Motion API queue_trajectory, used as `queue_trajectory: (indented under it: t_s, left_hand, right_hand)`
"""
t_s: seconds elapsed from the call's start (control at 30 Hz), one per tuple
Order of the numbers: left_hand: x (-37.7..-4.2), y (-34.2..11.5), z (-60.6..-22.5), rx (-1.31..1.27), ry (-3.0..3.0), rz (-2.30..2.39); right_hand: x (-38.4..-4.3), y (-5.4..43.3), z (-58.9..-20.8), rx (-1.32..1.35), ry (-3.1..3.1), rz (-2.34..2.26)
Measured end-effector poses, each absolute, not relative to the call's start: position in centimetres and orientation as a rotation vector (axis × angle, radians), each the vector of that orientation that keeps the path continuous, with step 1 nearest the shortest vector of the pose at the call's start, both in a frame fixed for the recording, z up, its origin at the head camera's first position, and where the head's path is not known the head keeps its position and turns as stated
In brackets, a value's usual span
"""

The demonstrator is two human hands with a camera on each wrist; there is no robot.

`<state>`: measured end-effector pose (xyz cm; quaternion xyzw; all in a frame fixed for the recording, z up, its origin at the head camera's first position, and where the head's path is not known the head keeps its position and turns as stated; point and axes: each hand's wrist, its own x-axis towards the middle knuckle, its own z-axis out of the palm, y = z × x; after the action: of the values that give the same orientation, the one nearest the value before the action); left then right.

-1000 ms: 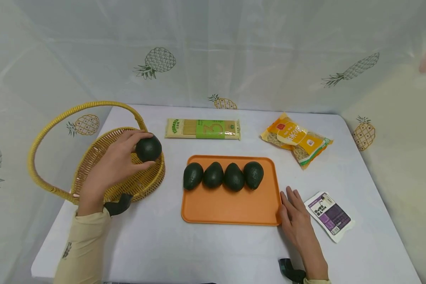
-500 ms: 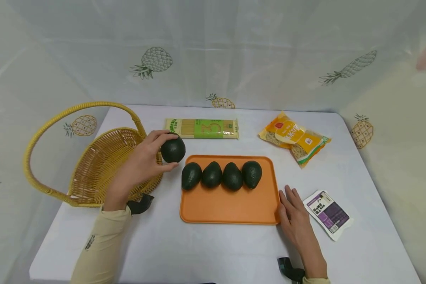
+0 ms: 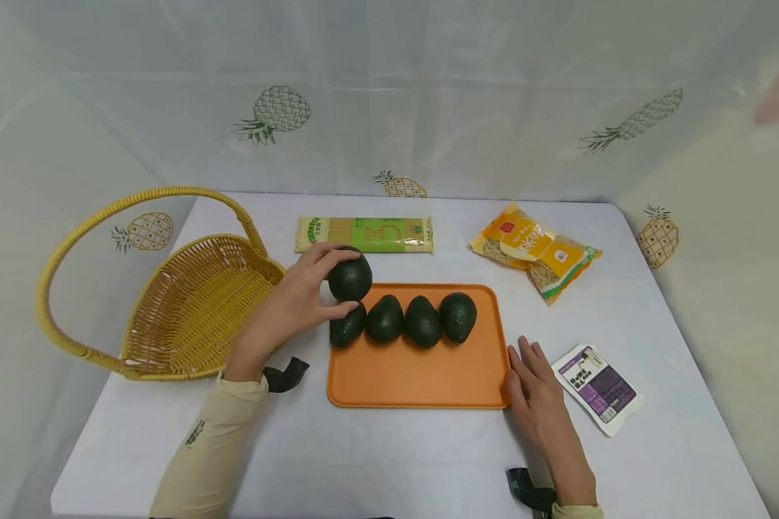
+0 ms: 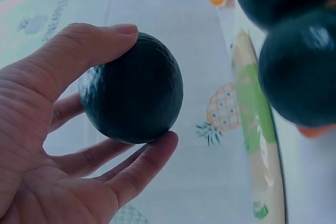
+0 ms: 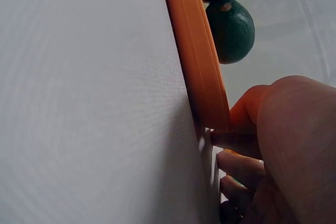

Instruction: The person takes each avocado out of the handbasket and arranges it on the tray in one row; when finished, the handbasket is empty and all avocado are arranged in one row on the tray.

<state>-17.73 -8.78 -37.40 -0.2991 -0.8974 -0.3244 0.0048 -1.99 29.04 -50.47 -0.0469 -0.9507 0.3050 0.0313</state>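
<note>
My left hand (image 3: 295, 301) grips a dark green avocado (image 3: 350, 277) between thumb and fingers, over the left end of an orange tray (image 3: 415, 378). In the left wrist view the held avocado (image 4: 137, 90) has the thumb on one side and fingertips on the other. Several more avocados (image 3: 423, 321) lie in a row along the tray's far half; the held one overlaps the leftmost (image 3: 347, 328) in the head view. My right hand (image 3: 542, 404) rests at the tray's right edge, fingers extended. The right wrist view has its fingers beside the tray's rim (image 5: 202, 61).
A yellow wicker basket (image 3: 201, 310) with a tall handle stands at the left. Behind the tray lies a pack of noodles (image 3: 370, 235). At the right are an orange-yellow food bag (image 3: 535, 251) and a white-and-purple packet (image 3: 599, 389). A pineapple-print sheet (image 3: 389, 108) hangs behind the table.
My left hand has carried the avocado rightward, from over the basket to above the tray's left end. The right hand has stayed at the tray's edge.
</note>
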Motion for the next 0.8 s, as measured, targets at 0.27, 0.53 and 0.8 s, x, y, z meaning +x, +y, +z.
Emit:
queue_trajectory:
  t_s: [0.27,0.53,0.8]
  left_hand:
    - [-17.7,-6.7,-37.8,-1.035,-2.742,-1.070]
    - [-17.6,-4.5,-38.0,-1.101,-2.763,-1.052]
    - [-17.4,-2.8,-38.5,-1.159,-2.751,-1.016]
  right_hand:
    - [-1.9,29.2,-50.6,-0.149,-2.930,0.936]
    - [-2.0,29.1,-50.5,-0.166,-2.949,0.960]
    - [-2.0,29.1,-50.5,-0.174,-2.951,0.969]
